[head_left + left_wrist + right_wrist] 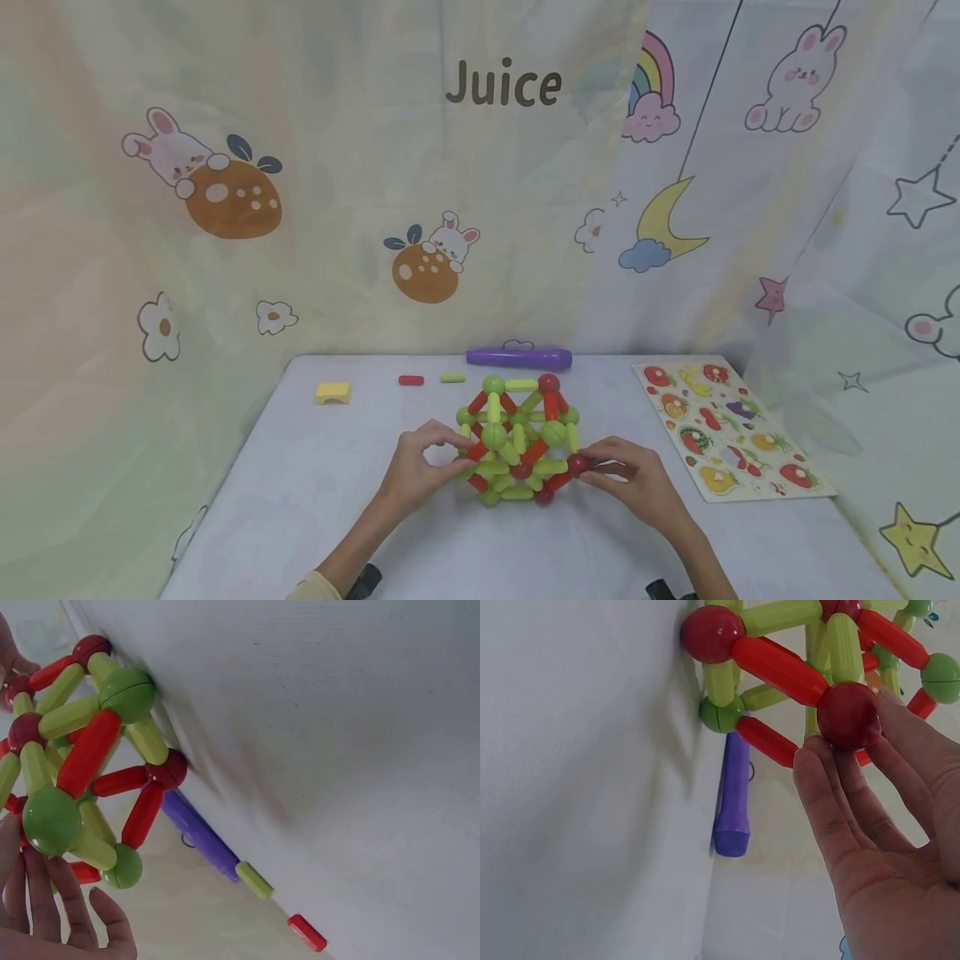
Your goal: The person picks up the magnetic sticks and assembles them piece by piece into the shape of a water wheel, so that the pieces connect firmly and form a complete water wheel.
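A cage-like magnetic ball-and-rod structure [520, 437] of green and dark red balls joined by lime and red rods stands on the table. At its left side, my left hand [423, 458] pinches it with thumb and index finger. In the left wrist view the fingers of that hand [60, 907] lie close by a green ball [52, 821], their tips partly hidden behind it. On the opposite side my right hand [633, 483] grips a dark red ball [849, 716] at a lower corner between thumb and fingers.
Behind the structure lies a purple flashlight-like cylinder [519, 359]. Loose red [411, 381] and lime [452, 378] rods lie left of it, then a yellow arch block [333, 393]. A fruit picture board [731, 429] lies at the right edge of the white table [300, 517].
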The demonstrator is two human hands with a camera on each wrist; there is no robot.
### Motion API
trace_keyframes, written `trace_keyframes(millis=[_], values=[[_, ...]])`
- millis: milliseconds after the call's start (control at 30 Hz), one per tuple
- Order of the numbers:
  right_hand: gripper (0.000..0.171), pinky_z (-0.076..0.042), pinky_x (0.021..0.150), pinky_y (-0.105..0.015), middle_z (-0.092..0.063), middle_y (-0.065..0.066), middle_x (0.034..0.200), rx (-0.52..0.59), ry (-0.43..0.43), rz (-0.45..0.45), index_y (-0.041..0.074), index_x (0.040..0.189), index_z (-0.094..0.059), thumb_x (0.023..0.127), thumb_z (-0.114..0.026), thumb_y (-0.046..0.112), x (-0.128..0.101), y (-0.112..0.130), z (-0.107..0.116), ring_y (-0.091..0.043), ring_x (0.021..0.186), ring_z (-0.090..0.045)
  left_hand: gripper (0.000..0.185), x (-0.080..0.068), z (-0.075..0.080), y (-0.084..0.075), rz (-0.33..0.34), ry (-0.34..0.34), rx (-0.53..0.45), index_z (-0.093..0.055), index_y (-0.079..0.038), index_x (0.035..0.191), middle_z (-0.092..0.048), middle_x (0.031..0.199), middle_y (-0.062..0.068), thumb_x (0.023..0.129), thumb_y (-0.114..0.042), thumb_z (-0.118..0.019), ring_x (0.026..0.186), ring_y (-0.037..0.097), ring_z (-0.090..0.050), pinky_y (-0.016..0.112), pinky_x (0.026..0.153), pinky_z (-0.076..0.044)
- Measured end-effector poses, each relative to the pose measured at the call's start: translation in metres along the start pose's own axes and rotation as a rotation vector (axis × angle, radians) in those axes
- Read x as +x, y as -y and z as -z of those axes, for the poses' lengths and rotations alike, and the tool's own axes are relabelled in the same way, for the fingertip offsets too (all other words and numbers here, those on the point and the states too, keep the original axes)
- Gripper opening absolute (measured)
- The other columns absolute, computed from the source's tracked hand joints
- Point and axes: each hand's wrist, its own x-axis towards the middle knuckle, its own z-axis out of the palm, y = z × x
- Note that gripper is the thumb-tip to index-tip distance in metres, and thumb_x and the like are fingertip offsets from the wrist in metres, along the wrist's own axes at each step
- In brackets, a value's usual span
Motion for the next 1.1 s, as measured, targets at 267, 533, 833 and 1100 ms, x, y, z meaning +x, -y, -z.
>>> trace_keyframes(millis=[267,533,833,1100], values=[[0.035,-0.063,0.085,-0.026,-0.078,-0.015,0.110,0.001,0.017,0.004,-0.007,0.124,-0.075,0.091,-0.084,0.000,0.002,0.002,-0.001,-0.020,0.100,-0.077,0.025,0.002,0.002,-0.001,-0.014,0.010,0.004,-0.084,-0.021,0.112,-0.080,0.104,-0.015,0.088,-0.021,-0.092,0.104,0.010,-0.073,0.053,0.100,-0.057],[0.035,-0.064,0.085,-0.029,-0.078,-0.014,0.110,-0.004,0.017,0.000,-0.006,0.123,-0.075,0.090,-0.085,0.000,0.002,0.000,-0.001,-0.020,0.101,-0.077,0.030,0.002,0.009,0.002,-0.086,0.063,0.023,-0.083,-0.019,0.116,-0.080,0.109,-0.013,0.087,-0.014,-0.092,0.105,0.013,-0.073,0.050,0.095,-0.060],[0.037,-0.064,0.086,-0.031,-0.078,-0.011,0.111,-0.008,0.016,-0.022,-0.004,0.124,-0.075,0.089,-0.086,0.000,0.002,-0.006,0.000,-0.014,0.102,-0.077,0.027,0.008,0.021,0.011,-0.067,0.095,-0.015,-0.080,-0.016,0.119,-0.080,0.115,-0.007,0.093,-0.021,-0.088,0.111,0.017,-0.073,0.048,0.096,-0.060],[0.036,-0.064,0.086,-0.032,-0.079,-0.011,0.110,-0.018,0.012,-0.032,-0.003,0.124,-0.075,0.089,-0.085,0.001,0.001,-0.007,0.000,-0.015,0.101,-0.077,0.020,0.044,0.048,0.054,0.085,-0.054,-0.016,-0.084,-0.010,0.115,-0.082,0.111,0.003,0.096,-0.014,-0.084,0.107,0.020,-0.077,0.026,0.091,-0.061]])
